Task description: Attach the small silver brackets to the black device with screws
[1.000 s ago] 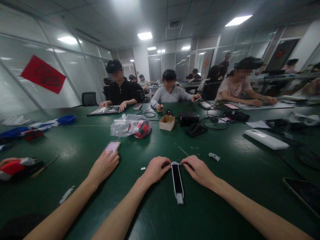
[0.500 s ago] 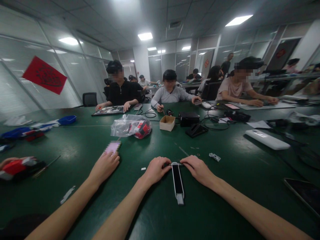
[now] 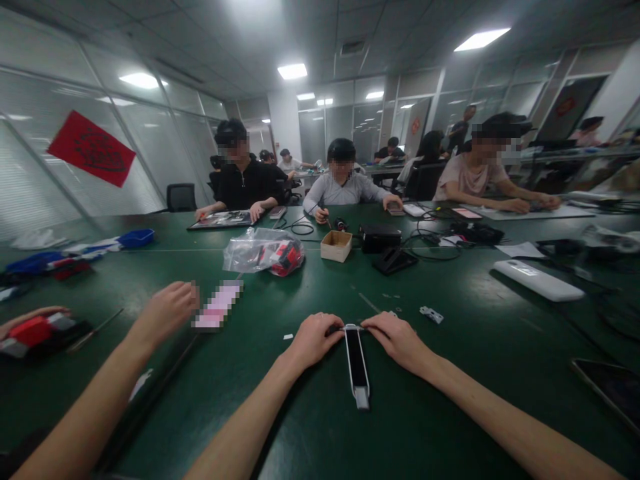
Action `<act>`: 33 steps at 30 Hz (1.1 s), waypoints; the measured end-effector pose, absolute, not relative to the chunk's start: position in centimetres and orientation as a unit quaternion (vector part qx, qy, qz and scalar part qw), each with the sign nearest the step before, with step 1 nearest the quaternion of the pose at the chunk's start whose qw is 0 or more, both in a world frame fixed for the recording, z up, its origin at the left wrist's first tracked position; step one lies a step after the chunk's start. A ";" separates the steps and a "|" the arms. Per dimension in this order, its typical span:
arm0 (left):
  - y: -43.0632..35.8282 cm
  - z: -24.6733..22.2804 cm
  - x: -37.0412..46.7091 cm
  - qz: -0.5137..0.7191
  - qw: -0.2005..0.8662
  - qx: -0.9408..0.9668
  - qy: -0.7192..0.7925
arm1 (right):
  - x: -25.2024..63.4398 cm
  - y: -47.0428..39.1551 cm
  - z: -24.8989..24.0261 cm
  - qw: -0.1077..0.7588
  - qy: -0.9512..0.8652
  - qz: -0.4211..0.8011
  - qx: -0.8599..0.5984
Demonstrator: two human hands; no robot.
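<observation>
A slim device (image 3: 357, 363) with a white rim, a long black face and a light grey tip lies on the green table, tip toward me. My left hand (image 3: 316, 339) is closed at the left of its far end, thumb and fingers pinched there. From the other side, my right hand (image 3: 395, 337) pinches the same end with its fingers drawn together. Something thin and dark shows at the fingertips, too small to make out. A small white piece (image 3: 288, 337) lies left of my left hand, and a small metal-looking part (image 3: 431, 315) lies beyond my right hand.
A neighbour's hand (image 3: 167, 310) is raised at left beside a pink-screened phone (image 3: 219, 307). Farther off are a plastic bag (image 3: 250, 251), a small open box (image 3: 336, 246) and a black box (image 3: 380, 237). At right lie a white device (image 3: 537, 280) and a dark phone (image 3: 607, 393).
The neighbour's hand has lifted off the phone and moved left, uncovering its screen. My two hands and the slim device stay almost where they were; the view has shifted slightly.
</observation>
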State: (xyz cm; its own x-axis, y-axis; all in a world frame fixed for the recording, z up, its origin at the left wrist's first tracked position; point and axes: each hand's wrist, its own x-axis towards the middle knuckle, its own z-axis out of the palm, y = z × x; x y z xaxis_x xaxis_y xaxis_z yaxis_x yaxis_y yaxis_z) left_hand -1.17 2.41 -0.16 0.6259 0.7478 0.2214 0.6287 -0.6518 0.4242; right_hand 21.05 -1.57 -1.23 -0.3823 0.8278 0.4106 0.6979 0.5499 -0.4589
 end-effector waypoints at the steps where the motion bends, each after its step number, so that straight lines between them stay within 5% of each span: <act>1: 2.4 -0.2 -1.2 0.194 0.154 0.889 0.386 | 21.0 -1.6 -1.2 0.310 -0.823 0.105 -0.465; 33: 2.6 -0.5 -1.2 0.192 0.144 0.893 0.380 | 20.6 -2.1 -0.7 0.292 -0.841 0.069 -0.451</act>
